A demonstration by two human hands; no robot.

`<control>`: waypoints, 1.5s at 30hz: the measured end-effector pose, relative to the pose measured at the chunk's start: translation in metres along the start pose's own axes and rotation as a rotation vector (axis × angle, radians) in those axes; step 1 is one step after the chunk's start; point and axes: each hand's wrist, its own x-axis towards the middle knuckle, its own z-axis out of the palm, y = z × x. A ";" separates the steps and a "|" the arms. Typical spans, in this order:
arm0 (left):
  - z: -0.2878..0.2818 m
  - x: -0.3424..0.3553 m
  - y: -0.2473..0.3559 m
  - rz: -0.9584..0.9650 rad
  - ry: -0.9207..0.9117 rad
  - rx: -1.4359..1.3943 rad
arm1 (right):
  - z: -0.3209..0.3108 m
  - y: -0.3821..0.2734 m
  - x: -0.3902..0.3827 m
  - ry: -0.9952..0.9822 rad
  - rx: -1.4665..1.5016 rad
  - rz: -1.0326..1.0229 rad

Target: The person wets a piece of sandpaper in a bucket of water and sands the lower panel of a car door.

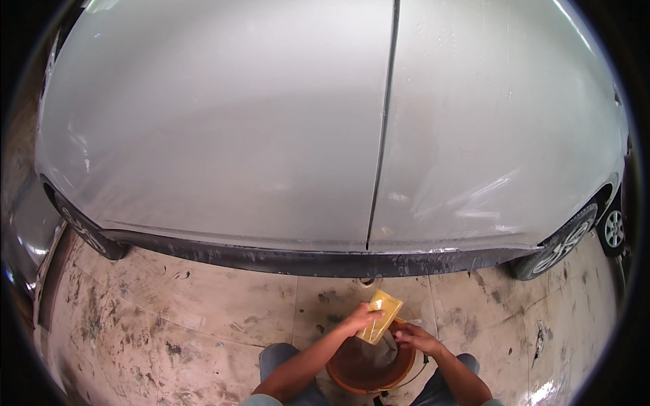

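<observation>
My left hand (359,319) grips a flat, rectangular yellow block (382,315), which looks wet and shiny, tilted over an orange bucket (410,365). Fingers curled, my right hand (418,338) is at the bucket's right rim. It seems to pinch a thin grey sheet (387,350) that hangs down inside; its lower part blends into the murky brown water (359,362). The bucket stands on the floor between my knees, its wire handle (418,373) lying to the right.
A silver-grey car side (271,135) fills the space ahead, with a dark sill (284,260) and wheels (565,247) at both ends. Wet streaks mark the right door (487,196). The pale floor (203,318) is stained. Another wheel (613,229) shows far right.
</observation>
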 end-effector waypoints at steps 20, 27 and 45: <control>0.024 0.034 -0.168 -0.040 0.031 1.002 | 0.060 0.116 0.066 0.189 -0.968 0.172; 0.020 0.041 -0.175 -0.169 -0.112 1.071 | 0.063 0.157 0.079 0.207 -1.015 0.050; 0.022 0.041 -0.046 -0.591 -0.324 0.542 | -0.019 -0.004 -0.003 0.505 -0.598 -0.370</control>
